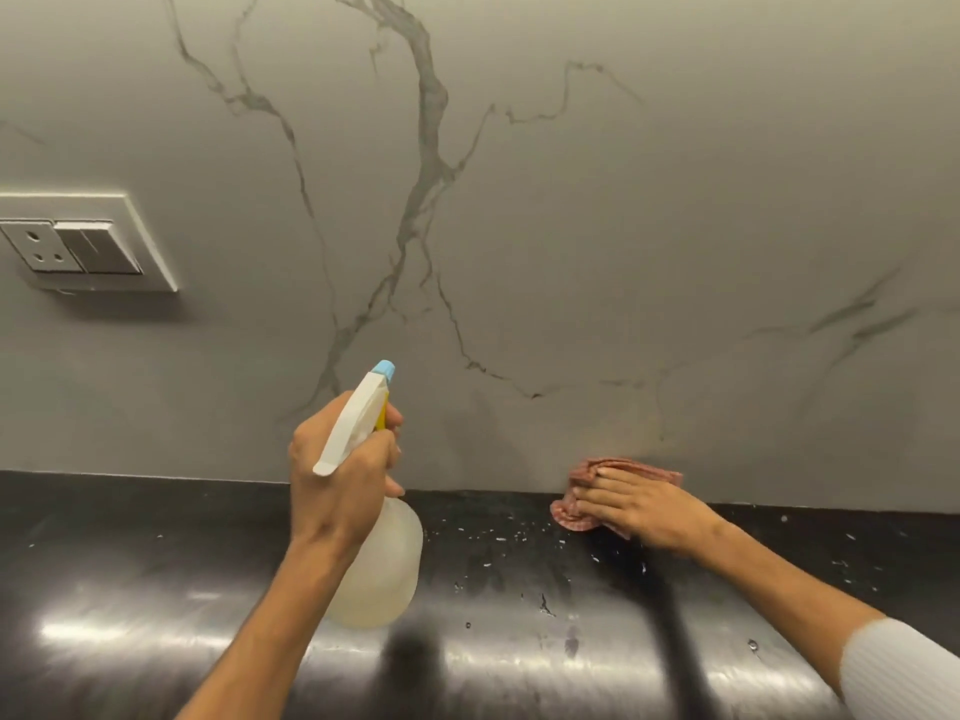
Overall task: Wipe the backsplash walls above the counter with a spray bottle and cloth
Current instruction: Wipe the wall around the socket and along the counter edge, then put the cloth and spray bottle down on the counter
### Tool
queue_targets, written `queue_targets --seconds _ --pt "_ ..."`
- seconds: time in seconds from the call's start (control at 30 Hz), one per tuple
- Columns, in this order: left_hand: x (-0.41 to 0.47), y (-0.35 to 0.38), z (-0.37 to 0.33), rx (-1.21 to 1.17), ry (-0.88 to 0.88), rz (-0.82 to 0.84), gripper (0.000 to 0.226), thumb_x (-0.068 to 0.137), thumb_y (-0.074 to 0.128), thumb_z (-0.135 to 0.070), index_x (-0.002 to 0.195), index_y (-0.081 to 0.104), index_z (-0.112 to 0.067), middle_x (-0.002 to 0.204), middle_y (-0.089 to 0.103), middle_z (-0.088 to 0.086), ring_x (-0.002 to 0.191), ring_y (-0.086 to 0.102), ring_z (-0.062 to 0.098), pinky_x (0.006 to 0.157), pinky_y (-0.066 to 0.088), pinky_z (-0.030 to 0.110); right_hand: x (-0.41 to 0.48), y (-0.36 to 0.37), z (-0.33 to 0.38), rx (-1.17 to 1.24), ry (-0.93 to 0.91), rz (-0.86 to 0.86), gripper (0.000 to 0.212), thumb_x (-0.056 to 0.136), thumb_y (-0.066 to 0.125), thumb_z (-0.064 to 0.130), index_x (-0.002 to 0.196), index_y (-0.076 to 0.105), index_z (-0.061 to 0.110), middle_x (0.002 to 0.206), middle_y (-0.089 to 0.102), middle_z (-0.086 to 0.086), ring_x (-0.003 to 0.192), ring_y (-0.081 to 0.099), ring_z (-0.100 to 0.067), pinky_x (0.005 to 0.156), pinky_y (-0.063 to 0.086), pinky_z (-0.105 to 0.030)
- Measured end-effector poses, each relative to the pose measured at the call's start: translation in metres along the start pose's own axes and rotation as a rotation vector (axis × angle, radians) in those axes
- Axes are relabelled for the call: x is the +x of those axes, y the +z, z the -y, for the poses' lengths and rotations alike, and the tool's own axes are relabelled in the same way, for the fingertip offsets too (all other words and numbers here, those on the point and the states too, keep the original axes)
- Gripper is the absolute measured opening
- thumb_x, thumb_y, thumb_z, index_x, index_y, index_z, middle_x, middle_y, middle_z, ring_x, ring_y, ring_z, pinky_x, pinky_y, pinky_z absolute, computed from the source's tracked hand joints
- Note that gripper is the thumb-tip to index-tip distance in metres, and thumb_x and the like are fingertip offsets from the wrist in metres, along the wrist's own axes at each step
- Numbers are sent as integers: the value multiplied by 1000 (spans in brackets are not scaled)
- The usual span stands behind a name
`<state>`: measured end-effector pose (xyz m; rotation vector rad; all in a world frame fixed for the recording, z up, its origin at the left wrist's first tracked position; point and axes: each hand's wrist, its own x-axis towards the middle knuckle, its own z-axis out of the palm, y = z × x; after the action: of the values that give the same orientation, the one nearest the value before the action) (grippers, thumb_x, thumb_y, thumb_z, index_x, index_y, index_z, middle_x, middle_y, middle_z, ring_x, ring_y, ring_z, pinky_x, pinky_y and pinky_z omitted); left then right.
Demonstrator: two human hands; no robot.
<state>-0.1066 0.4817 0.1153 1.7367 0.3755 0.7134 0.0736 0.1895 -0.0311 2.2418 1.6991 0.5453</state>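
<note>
Gripping the spray bottle (376, 553) in your left hand (340, 478), nozzle aiming at 12 o'clock, you are pressing the cloth (613, 491) with your flattened right hand (644, 511) at 3 o'clock, nearer the backsplash (571, 226).

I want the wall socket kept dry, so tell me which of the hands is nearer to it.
Left. The left hand, holding the spray bottle, is below and right of the socket plate. The right hand presses the cloth much farther right.

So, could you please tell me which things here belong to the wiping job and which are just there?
In the job:
spray bottle in the left hand
pink cloth under the right hand
marble backsplash

Just there:
socket and switch plate
black counter with droplets
</note>
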Motion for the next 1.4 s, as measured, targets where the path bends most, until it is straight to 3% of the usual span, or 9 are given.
queue_targets --seconds 0.1,0.2,0.37,0.6,0.77,0.87,1.0,1.2,1.4 --pt "-9 10 -2 -13 -4 -4 21 62 50 -6 71 68 -11 67 63 0 58 57 17 38 49 28 -42 -3 24 400 405 -134 74 55 80 -23 123 72 8 130 67 -8 122 64 -29 106 48 -45" --pt "-18 26 -6 -24 2 -8 20 62 50 -5 69 66 -13 64 61 -6 57 57 14 39 49 26 -74 -24 46 805 876 -367 78 70 52 -34 131 66 13 132 64 5 123 60 -17 109 42 -21" --pt "-31 72 -13 -40 19 25 21 63 50 -6 70 66 -18 61 60 -8 58 58 10 44 56 32 -109 -53 73 1406 1542 -783 47 105 47 2 126 67 38 62 64 13 48 49 -3 36 45 -24" --pt "-52 164 -20 -63 41 168 15 73 51 -7 81 62 -14 69 60 -12 70 69 28 63 57 53 -141 -62 78 1636 1959 -1049 33 106 46 4 114 70 26 102 74 3 96 70 -16 92 54 -37" --pt "-67 229 -22 -69 67 267 14 81 49 -4 82 58 -15 69 55 -5 52 63 27 57 55 43 -169 -68 67 1423 2076 -1052 35 107 43 3 126 66 21 98 74 6 81 69 -2 87 60 -29" --pt "-81 265 -29 -89 99 345 13 82 48 -2 81 56 -12 69 53 -1 62 61 42 54 54 44 -191 -70 49 1218 2101 -985 42 105 41 -1 123 68 25 89 72 6 45 55 -1 49 56 -18" --pt "-101 310 -39 -121 110 447 12 84 48 0 82 55 -10 75 54 6 72 60 48 65 55 57 -220 -68 19 1007 2088 -815 50 97 41 -10 127 69 19 89 68 3 54 51 -11 42 42 -14" --pt "-130 378 -54 -152 82 500 13 86 48 1 85 55 -10 79 54 8 81 59 45 68 55 61 -268 -57 -27 785 1924 -362 58 95 41 -13 137 61 22 127 66 -5 95 70 -25 76 62 -30" --pt "-156 443 -63 -128 65 485 11 90 48 1 90 56 -7 90 60 23 86 61 43 70 56 61 -325 -36 -62 667 1784 -123 59 93 43 -13 139 59 20 133 64 -9 118 62 -32 103 52 -45"
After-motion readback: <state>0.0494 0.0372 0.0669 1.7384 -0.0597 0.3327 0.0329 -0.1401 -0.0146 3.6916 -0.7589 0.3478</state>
